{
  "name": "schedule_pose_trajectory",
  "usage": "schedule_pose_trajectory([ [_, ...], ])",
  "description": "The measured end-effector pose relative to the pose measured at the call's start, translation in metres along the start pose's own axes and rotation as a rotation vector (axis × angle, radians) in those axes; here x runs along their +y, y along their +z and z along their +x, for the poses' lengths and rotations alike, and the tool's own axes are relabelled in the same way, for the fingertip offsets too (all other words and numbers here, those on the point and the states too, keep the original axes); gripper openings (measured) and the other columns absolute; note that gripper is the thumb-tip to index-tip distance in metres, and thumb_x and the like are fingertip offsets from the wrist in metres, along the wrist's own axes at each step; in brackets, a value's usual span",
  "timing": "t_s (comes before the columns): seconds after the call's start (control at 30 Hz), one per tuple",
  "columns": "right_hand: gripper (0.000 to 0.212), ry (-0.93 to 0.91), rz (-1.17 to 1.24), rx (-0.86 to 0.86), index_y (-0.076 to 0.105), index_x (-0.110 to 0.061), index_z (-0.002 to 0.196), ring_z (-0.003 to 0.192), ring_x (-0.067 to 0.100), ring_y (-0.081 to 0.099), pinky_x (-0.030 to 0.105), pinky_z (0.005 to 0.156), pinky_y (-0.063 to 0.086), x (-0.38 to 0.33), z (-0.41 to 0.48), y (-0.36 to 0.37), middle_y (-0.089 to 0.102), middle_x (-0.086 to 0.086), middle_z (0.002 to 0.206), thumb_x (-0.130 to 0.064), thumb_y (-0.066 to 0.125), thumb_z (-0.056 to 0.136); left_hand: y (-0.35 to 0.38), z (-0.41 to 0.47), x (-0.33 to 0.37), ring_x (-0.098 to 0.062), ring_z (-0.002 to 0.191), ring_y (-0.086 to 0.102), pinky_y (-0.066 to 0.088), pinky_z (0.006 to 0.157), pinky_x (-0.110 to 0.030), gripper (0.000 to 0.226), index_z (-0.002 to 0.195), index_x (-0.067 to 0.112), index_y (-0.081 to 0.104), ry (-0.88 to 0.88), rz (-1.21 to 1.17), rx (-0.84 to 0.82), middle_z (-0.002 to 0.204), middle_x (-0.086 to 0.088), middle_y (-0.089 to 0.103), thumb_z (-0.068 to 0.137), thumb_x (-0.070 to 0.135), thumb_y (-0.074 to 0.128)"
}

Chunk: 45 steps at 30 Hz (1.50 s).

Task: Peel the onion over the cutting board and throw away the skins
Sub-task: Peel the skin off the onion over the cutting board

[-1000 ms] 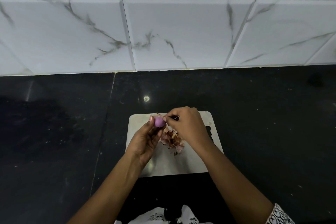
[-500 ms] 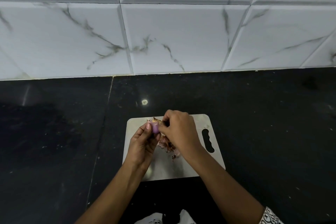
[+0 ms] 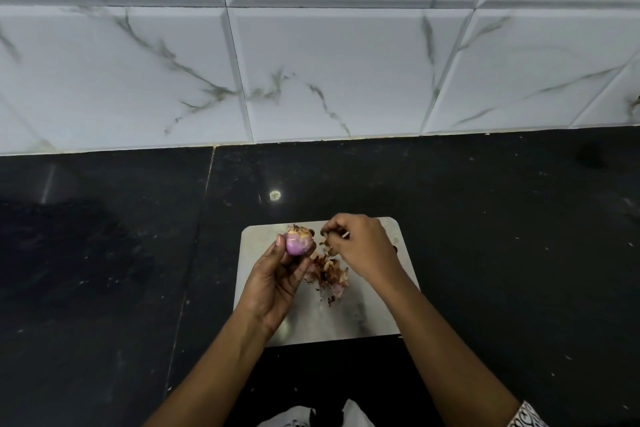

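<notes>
A small purple onion (image 3: 298, 243) with a brownish root tuft on top is held between the fingertips and thumb of my left hand (image 3: 275, 279), above the far left part of the grey cutting board (image 3: 374, 315). My right hand (image 3: 363, 246) hovers just right of the onion, a short gap apart, and pinches a small scrap of dry skin in curled fingers. A pile of brown and pink onion skins (image 3: 327, 272) lies on the board between my two hands.
The board sits on a black stone counter (image 3: 502, 236) that runs left and right. A white marble-tiled wall (image 3: 329, 62) rises behind it. A bit of white patterned cloth (image 3: 311, 418) shows at the bottom edge.
My right hand was against the onion's top; it has pulled away to the right with a bit of skin. The onion now shows more clearly in my left hand.
</notes>
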State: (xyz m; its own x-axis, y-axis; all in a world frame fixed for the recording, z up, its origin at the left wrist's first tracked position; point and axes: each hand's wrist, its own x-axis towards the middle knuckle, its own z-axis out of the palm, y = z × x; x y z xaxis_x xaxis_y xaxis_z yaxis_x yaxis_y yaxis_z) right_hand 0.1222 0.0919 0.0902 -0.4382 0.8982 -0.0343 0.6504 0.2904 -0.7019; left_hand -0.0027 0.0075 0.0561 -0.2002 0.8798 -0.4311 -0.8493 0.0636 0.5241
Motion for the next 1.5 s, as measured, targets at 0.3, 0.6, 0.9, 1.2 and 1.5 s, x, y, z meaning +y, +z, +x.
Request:
schedule_pose_trajectory([
  [0.3,0.014,-0.052,0.064,0.159,0.066,-0.017,0.080,0.066,0.004,0.062,0.022,0.062,0.051,-0.003,-0.006,-0.002,0.066,-0.006,0.075,-0.011,0.056,0.086,-0.005,0.005,-0.002,-0.018,0.081,0.072,0.058,0.062,-0.023,0.037,0.106,0.001,0.063,-0.009,0.024,0.010,0.090,-0.014,0.073,0.079,0.025,0.058],
  [0.6,0.015,-0.028,0.000,0.002,0.068,-0.016,0.090,0.077,0.011,0.063,0.031,0.071,0.051,-0.002,-0.005,-0.002,0.070,-0.001,0.086,-0.026,0.057,0.089,-0.006,0.009,-0.005,-0.014,0.082,0.071,0.058,0.066,-0.023,0.030,0.107,0.012,0.064,0.054,0.095,-0.003,0.091,-0.005,0.073,0.078,0.016,0.058],
  [0.9,0.020,-0.189,0.038,-0.008,0.071,-0.020,0.101,0.080,0.005,0.064,0.020,0.073,0.052,-0.018,-0.009,-0.009,0.071,-0.003,0.097,-0.023,0.070,0.081,-0.007,0.013,-0.007,-0.014,0.087,0.071,0.056,0.070,-0.023,0.081,0.106,0.014,0.066,0.155,0.189,-0.061,0.099,-0.005,0.073,0.033,0.036,0.095],
  [1.2,0.017,-0.230,-0.229,-0.106,0.071,-0.015,0.100,0.083,0.012,0.065,0.025,0.078,0.053,-0.029,-0.005,-0.023,0.072,0.003,0.093,-0.019,0.064,0.085,-0.007,0.003,-0.008,-0.017,0.098,0.067,0.056,0.076,-0.026,0.039,0.107,0.014,0.065,0.294,0.428,-0.037,0.103,-0.003,0.072,0.068,0.007,0.069],
  [1.5,0.011,-0.422,-0.299,0.098,0.064,-0.012,0.087,0.070,0.012,0.058,0.027,0.067,0.052,-0.025,-0.006,-0.009,0.064,0.003,0.082,-0.022,0.066,0.083,0.002,-0.001,-0.003,-0.017,0.095,0.069,0.057,0.076,-0.028,0.034,0.104,0.014,0.066,0.400,0.491,-0.022,0.100,-0.002,0.073,0.071,0.009,0.069],
])
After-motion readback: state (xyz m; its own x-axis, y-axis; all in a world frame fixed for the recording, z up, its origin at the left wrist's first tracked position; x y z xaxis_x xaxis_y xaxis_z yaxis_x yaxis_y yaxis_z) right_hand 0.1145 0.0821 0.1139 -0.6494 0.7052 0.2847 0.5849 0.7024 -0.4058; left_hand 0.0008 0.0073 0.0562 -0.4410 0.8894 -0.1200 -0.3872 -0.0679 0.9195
